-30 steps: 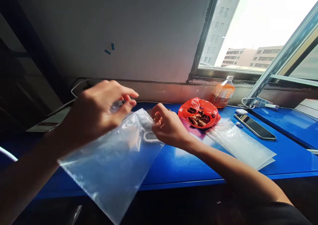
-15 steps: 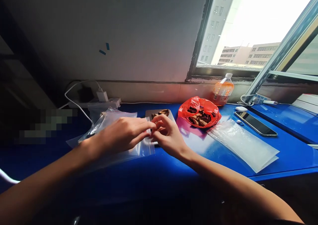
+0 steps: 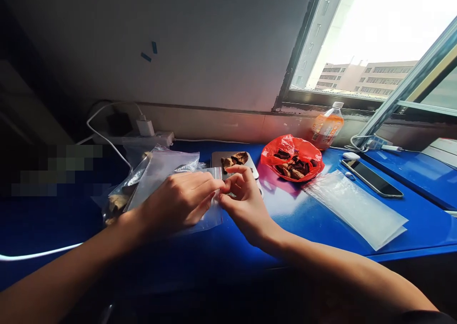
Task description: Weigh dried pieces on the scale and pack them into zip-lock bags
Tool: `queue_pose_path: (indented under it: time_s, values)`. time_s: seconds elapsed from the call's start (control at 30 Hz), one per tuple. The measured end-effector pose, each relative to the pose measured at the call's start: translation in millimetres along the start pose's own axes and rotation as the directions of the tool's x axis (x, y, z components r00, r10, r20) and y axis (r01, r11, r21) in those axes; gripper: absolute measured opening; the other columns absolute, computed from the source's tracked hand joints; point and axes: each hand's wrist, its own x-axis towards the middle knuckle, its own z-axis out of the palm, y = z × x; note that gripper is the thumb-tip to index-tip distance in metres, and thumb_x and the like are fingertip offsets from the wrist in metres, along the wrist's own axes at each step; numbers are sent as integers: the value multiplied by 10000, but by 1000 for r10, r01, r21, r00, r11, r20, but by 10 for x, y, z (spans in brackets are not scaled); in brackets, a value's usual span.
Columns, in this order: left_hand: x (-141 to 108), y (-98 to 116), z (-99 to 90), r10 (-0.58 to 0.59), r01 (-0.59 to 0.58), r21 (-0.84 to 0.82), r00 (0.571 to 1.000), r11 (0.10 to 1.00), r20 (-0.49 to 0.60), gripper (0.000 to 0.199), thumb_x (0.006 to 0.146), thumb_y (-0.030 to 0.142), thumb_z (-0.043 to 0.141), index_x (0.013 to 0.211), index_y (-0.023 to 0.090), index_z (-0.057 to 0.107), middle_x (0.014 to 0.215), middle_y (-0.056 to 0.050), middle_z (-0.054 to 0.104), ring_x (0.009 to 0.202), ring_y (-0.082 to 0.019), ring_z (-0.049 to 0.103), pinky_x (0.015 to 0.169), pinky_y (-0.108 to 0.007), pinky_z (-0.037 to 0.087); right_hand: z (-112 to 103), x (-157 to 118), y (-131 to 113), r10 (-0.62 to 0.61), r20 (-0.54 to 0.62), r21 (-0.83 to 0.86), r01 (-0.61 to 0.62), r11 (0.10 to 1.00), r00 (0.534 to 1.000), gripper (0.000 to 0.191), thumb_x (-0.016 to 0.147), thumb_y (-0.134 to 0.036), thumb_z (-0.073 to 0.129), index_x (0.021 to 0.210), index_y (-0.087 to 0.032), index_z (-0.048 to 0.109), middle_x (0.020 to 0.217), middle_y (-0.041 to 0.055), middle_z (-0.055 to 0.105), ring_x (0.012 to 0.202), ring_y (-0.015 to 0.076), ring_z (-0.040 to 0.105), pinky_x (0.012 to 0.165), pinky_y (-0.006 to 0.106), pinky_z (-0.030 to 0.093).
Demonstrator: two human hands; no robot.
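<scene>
A clear zip-lock bag [image 3: 214, 217] is held between both hands at its zip edge. My left hand [image 3: 182, 197] is closed on it from the left, fingers pressed together. My right hand [image 3: 244, 202] pinches the zip edge with thumb and fingers, its fingertips meeting the left ones. Just behind the hands sits a small flat scale [image 3: 218, 158] with brown dried pieces [image 3: 234, 159], like dried mushroom or peel, on its plate. Right of it stands an open red plastic bag [image 3: 267, 159] holding more dark dried pieces [image 3: 298, 169].
Filled clear bags [image 3: 119, 202] and flat bags [image 3: 160, 164] lie at left. A stack of clear bags [image 3: 360, 209], a phone [image 3: 373, 177] and a white earphone case [image 3: 351, 156] lie right. An orange drink bottle [image 3: 327, 126] stands by the window; a power strip [image 3: 162, 138] and cable lie behind.
The camera view has shifted slightly. Both hands sit a little lower relative to the scale, showing more of it and its dried pieces. They still hold the zip-lock bag.
</scene>
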Motion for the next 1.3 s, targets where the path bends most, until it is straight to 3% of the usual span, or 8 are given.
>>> queue_pose_path:
  time_s: [0.2,0.37,0.57,0.67,0.83,0.97,1.1,1.3]
  values:
    - [-7,-85,-78,1,2,-25,995,1000,99,194,944,209,443,913,171,630,841,-48,662,759,-148,613,704,-269,486,-32,25,-8,23,29,-83,-21,996,999,343,616,-176,560,933,-225,439,530,-127,304,481,76,291,471,192,280]
    - [0,-80,-30,75,-83,78,992,993,99,219,893,85,437,887,187,631,805,-26,671,723,-143,602,688,-266,466,-26,12,-43,20,58,-240,-6,971,998,144,609,-170,499,746,-205,468,498,-108,294,475,74,259,437,204,174]
    - [1,-36,-59,76,-87,175,995,981,69,275,859,39,399,916,190,621,807,-27,676,715,-146,614,675,-261,458,-120,66,-60,4,7,-365,-1,931,1000,121,588,-137,450,686,-208,451,501,-91,312,480,85,275,446,217,173]
    - [-11,-24,-96,34,-45,166,997,985,68,266,869,44,396,945,182,611,857,-38,678,756,-147,636,695,-254,473,-190,108,-78,-19,75,-565,58,823,997,142,596,-81,443,664,-199,482,515,-69,356,500,100,336,477,229,213]
    - [-18,-1,-125,77,-85,148,995,985,61,234,857,36,443,920,176,619,829,-35,667,737,-152,622,694,-269,480,-189,62,-119,-178,296,-814,346,467,938,164,748,-155,578,900,-206,618,658,-1,537,738,187,484,658,292,363]
    - [-22,-15,-164,86,-90,73,995,993,57,168,897,107,471,893,180,622,825,-36,654,745,-155,593,706,-290,483,-200,29,-181,-161,443,-769,466,437,882,303,765,-229,646,1054,-188,567,1014,72,570,962,227,499,860,372,430]
    - [-32,-5,-192,60,-60,18,998,998,12,109,898,192,529,956,207,619,942,-52,652,883,-187,601,814,-337,500,-255,34,-219,-87,508,-763,494,417,857,755,730,-263,693,1385,-189,325,1298,136,397,1171,271,410,986,464,401]
    - [-60,-7,-202,-97,94,27,987,995,127,964,651,569,748,1438,284,272,1496,-163,307,1347,-395,333,1044,-584,357,-263,53,-218,-254,519,-704,577,414,816,725,707,-344,729,1324,-204,375,1287,137,379,1248,280,348,1038,496,370]
